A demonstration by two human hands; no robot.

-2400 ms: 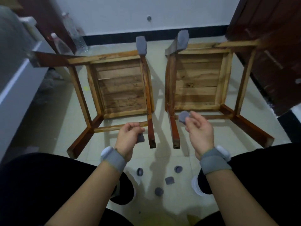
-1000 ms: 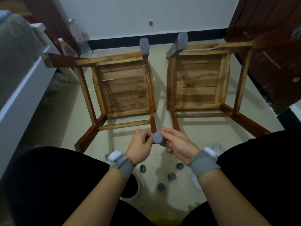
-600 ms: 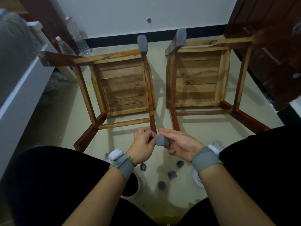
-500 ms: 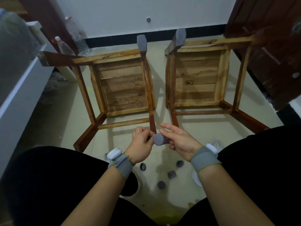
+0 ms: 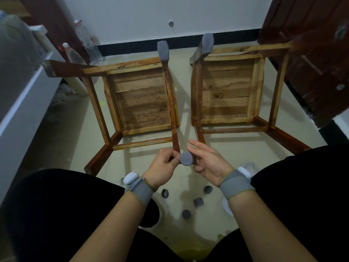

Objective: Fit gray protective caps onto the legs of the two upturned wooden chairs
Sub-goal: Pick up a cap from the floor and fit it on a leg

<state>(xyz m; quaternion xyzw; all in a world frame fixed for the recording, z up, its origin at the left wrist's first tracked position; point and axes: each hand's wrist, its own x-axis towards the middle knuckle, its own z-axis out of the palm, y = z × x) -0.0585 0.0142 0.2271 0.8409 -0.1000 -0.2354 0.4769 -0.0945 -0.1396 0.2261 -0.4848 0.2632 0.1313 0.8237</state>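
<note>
Two upturned wooden chairs lie side by side on the floor, the left chair [image 5: 141, 103] and the right chair [image 5: 226, 95]. A gray cap [image 5: 163, 51] covers the left chair's far inner leg, and another fitted cap [image 5: 207, 43] covers the right chair's far inner leg. A third gray cap [image 5: 187, 158] sits at the end of the left chair's near inner leg [image 5: 175, 137]. My left hand [image 5: 164, 166] pinches at that cap's left rim. My right hand [image 5: 207, 161] holds the cap from the right, fingers curled behind it and thumb lifted. Several loose caps [image 5: 198, 202] lie on the floor between my knees.
Plastic bottles [image 5: 90, 44] stand by the back wall at the left. A white cabinet [image 5: 18, 103] runs along the left side. A dark wooden door [image 5: 311, 53] stands at the right. My knees in black trousers fill the near corners.
My hands have come together from apart. The cap in my right hand has moved onto the end of the left chair's near leg, and my right thumb has lifted.
</note>
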